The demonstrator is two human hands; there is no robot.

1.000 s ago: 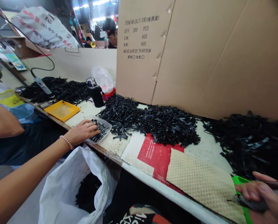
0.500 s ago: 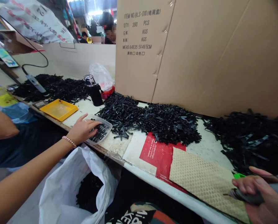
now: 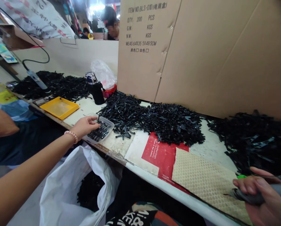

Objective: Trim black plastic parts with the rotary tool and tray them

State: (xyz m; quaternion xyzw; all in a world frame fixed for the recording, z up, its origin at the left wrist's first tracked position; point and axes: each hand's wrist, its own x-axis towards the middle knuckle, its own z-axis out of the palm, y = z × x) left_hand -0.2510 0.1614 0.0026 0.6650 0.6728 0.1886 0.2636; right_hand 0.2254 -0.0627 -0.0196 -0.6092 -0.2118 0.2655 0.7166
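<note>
My left hand (image 3: 85,127) is over a clear plastic tray (image 3: 111,124) of small flat black parts (image 3: 98,133). Its thumb and fingertips are pinched on a small black part (image 3: 98,118) that sticks up at the fingertips. At the lower right edge, my right hand (image 3: 264,191) is wrapped round a grey electric screwdriver (image 3: 276,190), whose thin bit points left above a beige textured mat (image 3: 201,175). A bit of green (image 3: 241,177) shows beside the right fingers; what it belongs to is hidden.
Heaps of black strips (image 3: 173,122) lie along the bench before a large cardboard box (image 3: 201,56). A black flask (image 3: 95,91) and a yellow tray (image 3: 59,108) stand left. Below the edge is a white sack (image 3: 60,191). A co-worker's arm (image 3: 1,122) is at far left.
My left hand has drawn its fingers together and lifted slightly from the parts in the tray, with a black part at the fingertips. The right hand stays about where it was.
</note>
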